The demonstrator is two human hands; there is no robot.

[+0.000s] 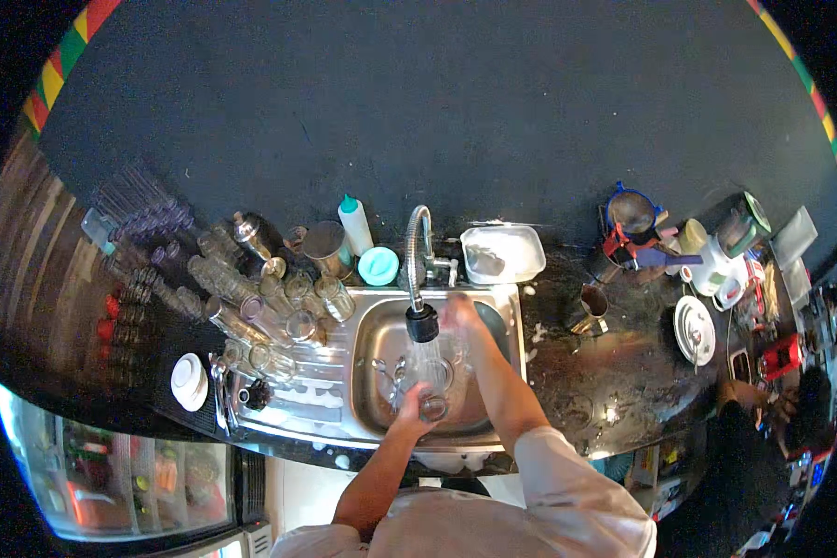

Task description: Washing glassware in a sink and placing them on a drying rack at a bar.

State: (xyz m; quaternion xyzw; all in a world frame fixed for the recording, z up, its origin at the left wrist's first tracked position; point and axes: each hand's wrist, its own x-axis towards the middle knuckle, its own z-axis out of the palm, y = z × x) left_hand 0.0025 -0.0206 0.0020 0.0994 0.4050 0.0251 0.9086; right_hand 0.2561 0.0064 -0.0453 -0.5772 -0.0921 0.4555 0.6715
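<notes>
My left hand (413, 406) is wrapped round a clear drinking glass (433, 408), held low over the steel sink (367, 409). Above the glass, the black spray head (422, 324) of a coiled-hose faucet (419, 232) points down, and water seems to run from it. My right hand (458, 312) is just right of the spray head, near the faucet base. Motion smears its fingers, so whether they grip anything does not show. Several spoons (398, 370) lie in the basin, left of the glass.
Several glass jars and glasses (251, 316) crowd the drainboard at left, with white bowls (189, 381) and cutlery (221, 395) beside them. Behind the sink stand a squeeze bottle (353, 223), a turquoise-lidded tub (378, 266) and a white container (525, 253). At right is a blender (716, 265).
</notes>
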